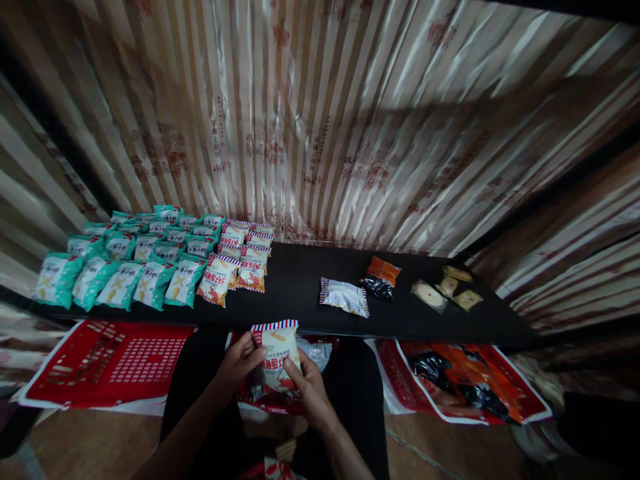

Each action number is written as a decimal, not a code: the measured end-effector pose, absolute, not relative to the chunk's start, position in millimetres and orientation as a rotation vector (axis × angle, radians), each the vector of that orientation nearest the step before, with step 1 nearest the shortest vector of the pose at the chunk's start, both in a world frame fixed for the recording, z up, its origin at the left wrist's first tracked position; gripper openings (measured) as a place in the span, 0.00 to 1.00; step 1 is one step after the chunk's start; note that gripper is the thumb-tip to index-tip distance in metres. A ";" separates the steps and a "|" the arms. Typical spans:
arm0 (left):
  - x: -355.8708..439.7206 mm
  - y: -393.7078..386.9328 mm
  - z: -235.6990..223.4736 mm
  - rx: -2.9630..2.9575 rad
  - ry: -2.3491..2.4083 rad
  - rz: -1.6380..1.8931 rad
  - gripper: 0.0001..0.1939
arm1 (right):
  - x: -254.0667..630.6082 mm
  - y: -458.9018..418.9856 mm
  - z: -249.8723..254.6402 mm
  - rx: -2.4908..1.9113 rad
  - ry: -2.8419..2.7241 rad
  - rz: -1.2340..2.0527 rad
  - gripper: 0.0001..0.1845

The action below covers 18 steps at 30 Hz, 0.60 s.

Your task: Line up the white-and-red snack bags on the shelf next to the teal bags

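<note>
Between my two hands, above my lap, is a cream snack bag (pixel 278 353) with a red-and-blue striped top edge and red lettering. My left hand (pixel 241 360) grips its left side, thumb on the front. On the right side my right hand (pixel 309 387) holds it the same way. Similar striped snack bags (pixel 218 279) stand in short rows on the black table (pixel 295 280), beside several rows of teal-and-white snack bags (pixel 120 283). A striped-end bag (pixel 344 297) lies flat, its pale side up, near the middle of the table.
An orange-and-black bag (pixel 381 277), a round pale packet (pixel 429 296) and several small yellowish packets (pixel 467 300) lie toward the right. Below the table edge are a red basket (pixel 110 363) at left, another between my legs, and a third (pixel 400 373) holding orange-and-black bags. Striped curtains (pixel 310 133) hang behind.
</note>
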<state>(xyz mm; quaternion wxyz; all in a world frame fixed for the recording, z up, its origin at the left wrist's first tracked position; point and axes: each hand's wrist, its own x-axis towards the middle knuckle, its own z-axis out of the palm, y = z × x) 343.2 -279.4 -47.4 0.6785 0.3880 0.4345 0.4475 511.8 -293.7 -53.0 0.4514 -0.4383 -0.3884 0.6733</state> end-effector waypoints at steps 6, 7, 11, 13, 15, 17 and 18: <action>352.1 -279.1 -59.6 0.922 1.012 1.029 0.25 | 509.9 -291.0 -54.6 -1.104 -0.895 1.602 0.24; 353.2 -279.3 -59.8 0.915 1.024 1.028 0.25 | 509.9 -291.1 -54.5 -1.104 -0.897 1.600 0.24; 357.1 -280.8 -62.6 0.878 1.028 0.984 0.27 | 509.1 -292.0 -52.1 -1.132 -0.881 1.594 0.26; 359.2 -282.3 -66.1 0.880 1.017 0.964 0.27 | 508.3 -291.8 -50.5 -1.152 -0.875 1.577 0.28; 361.3 -284.0 -70.1 0.887 1.017 0.952 0.29 | 507.6 -291.3 -49.7 -1.168 -0.872 1.563 0.29; 362.8 -285.6 -74.1 0.895 1.021 0.941 0.30 | 507.1 -290.7 -49.9 -1.178 -0.869 1.557 0.29; 363.2 -286.2 -75.9 0.902 1.018 0.941 0.30 | 507.0 -290.4 -50.2 -1.179 -0.871 1.555 0.29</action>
